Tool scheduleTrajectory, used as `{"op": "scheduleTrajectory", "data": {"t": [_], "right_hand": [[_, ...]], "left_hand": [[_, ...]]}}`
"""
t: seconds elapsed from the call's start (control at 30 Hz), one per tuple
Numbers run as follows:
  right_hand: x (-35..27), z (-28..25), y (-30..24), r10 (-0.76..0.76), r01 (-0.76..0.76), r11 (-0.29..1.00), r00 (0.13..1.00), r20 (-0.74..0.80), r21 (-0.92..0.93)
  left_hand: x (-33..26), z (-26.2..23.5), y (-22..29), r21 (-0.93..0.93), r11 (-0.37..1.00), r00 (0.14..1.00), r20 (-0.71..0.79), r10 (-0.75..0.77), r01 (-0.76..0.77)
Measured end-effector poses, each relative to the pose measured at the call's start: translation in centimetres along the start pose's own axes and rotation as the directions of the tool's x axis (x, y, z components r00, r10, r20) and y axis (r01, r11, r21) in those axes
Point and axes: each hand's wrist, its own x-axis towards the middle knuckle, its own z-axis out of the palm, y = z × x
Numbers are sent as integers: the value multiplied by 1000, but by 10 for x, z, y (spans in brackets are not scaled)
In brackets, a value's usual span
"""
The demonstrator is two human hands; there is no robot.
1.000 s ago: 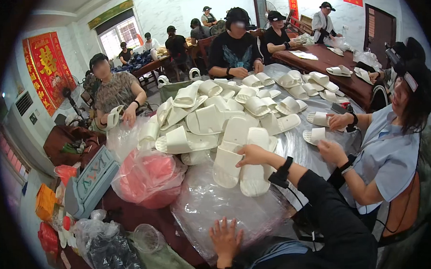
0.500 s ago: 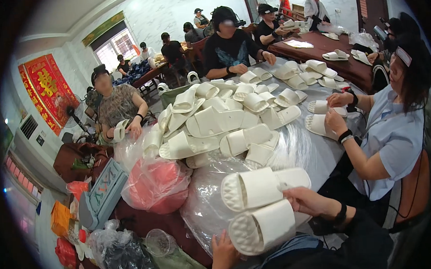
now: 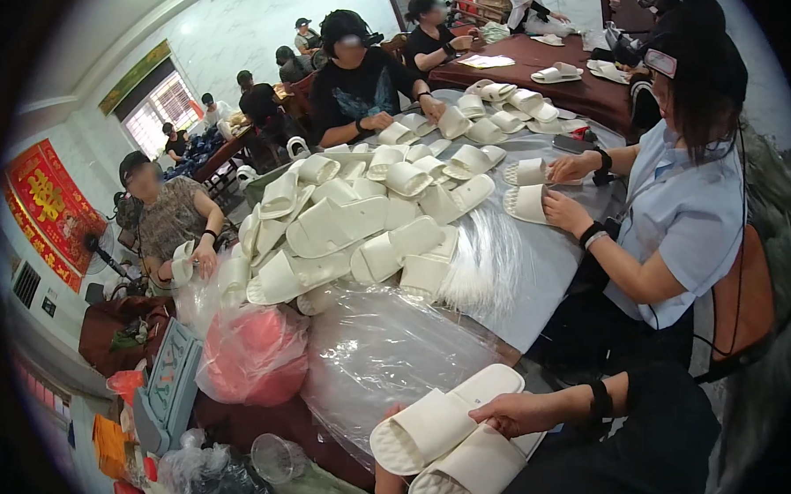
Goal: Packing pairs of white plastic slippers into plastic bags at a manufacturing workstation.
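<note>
A pair of white slippers with quilted-looking footbeds is held low in front of me, the far slipper [image 3: 425,429] and the near slipper [image 3: 476,469] side by side with toe openings pointing left. My right hand [image 3: 513,412] is closed on the pair, thumb over the inner edges behind the straps. My left hand [image 3: 391,487] is at the toe end, mostly hidden behind the far slipper; a bit of finger shows above its edge. Beyond lies a heap of similar white slippers [image 3: 337,227] on the table.
Clear plastic sheeting [image 3: 382,336] covers the table before me, beside a red bundle in plastic [image 3: 255,355] and a blue-grey box [image 3: 168,385]. White strands [image 3: 480,270] lie right of the heap. A co-worker in light blue [image 3: 685,208] sits at right, handling slippers; others sit across.
The slipper pair has moved lower and tilted in my right hand. My left hand has come up behind its toe end. The view has shifted right; the co-worker at right still handles slippers.
</note>
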Motion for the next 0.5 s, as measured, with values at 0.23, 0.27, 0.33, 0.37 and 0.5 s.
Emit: {"op": "scheduleTrajectory", "data": {"t": [0.23,0.27,0.33,0.37,0.5], "right_hand": [[-4,-24,15,-39,38,999,999,16,29],[-9,-20,13,-41,41,998,999,13,38],[-13,-13,9,-29,29,999,1000,4,16],[-10,-15,12,-33,33,999,999,2,21],[-3,-28,19,-70,69,997,997,44,22]], "left_hand": [[-3,7,61,-722,663,952,-22,-306,196],[-15,9,68,-619,767,961,-71,-268,168],[-15,10,105,-374,922,972,-162,-168,97],[-18,14,119,-236,970,976,-191,-105,58],[-14,22,149,198,977,973,-197,116,-76]]}}
